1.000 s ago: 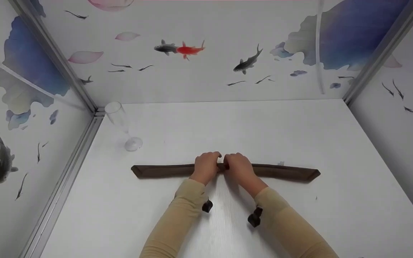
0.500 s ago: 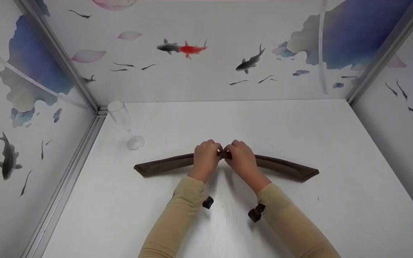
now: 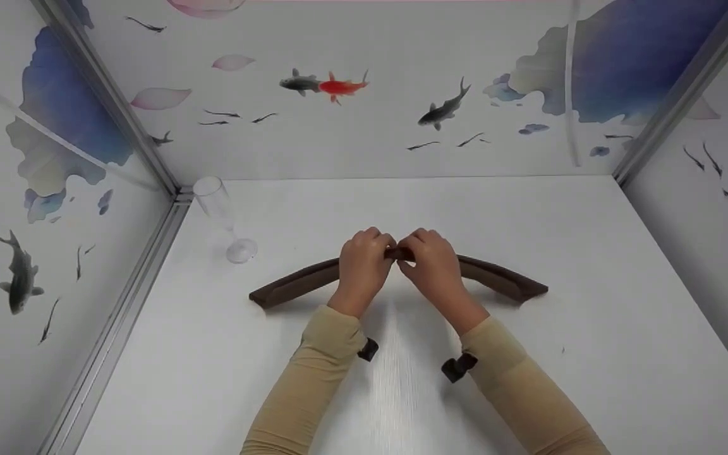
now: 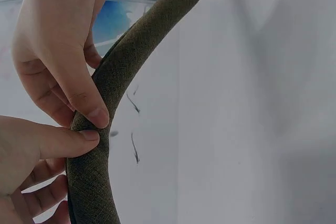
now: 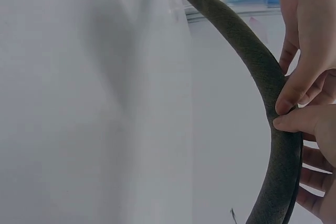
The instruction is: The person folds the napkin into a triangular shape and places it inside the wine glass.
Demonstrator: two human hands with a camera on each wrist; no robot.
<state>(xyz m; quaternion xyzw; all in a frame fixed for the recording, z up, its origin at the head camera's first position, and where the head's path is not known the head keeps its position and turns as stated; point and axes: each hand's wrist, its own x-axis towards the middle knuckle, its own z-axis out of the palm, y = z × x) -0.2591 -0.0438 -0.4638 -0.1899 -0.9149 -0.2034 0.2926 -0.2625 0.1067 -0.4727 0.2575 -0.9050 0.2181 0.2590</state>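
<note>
A long brown cloth [image 3: 301, 284], folded into a narrow band with slanted ends, bends in an arch over the white table. My left hand [image 3: 361, 272] and right hand [image 3: 433, 272] pinch it side by side at the top of the arch, knuckles nearly touching. In the left wrist view the left thumb [image 4: 71, 141] presses the near face of the cloth [image 4: 136, 51], fingers behind it. The right wrist view shows the right thumb [image 5: 294, 120] pressing the same way on the cloth [image 5: 266, 74]. Both free ends droop toward the tabletop.
A clear stemmed glass [image 3: 241, 250] stands at the back left of the white table [image 3: 389, 379]. Walls [image 3: 389, 50] with painted fish and petals enclose the back and both sides. Small black camera mounts [image 3: 460, 366] sit at the wrists.
Both hands have moved away from the body and up, holding the cloth's middle. The cloth has gone from nearly straight to a clear arch, its ends drawing closer together.
</note>
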